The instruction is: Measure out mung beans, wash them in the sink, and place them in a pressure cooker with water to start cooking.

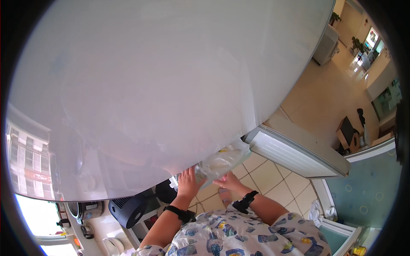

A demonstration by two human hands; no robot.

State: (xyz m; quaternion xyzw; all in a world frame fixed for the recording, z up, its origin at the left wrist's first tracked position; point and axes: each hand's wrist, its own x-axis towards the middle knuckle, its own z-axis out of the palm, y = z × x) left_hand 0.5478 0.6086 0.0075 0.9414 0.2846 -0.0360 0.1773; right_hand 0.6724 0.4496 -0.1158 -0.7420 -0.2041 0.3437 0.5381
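Note:
A clear plastic bag (221, 163) hangs before me, just below the lower edge of a large glossy white panel (153, 89). My left hand (189, 184) grips the bag's left end, its fingers laid over the front and its thumb pointing right. Something greenish lies beneath the plastic by that hand, too blurred to name. At the bag's lower edge, my right hand (230, 181) pinches the plastic between thumb and fingers. The bag's far part runs up beside the panel, with a small yellow patch visible on it.
A white-framed sliding door edge (298, 153) stands at right. Down left are a dark rounded appliance (127, 211), a pot-like cooker (86, 211) and a white bowl (113, 246) on a counter. Beige floor tiles (266, 174) and a slipper (225, 196) show below.

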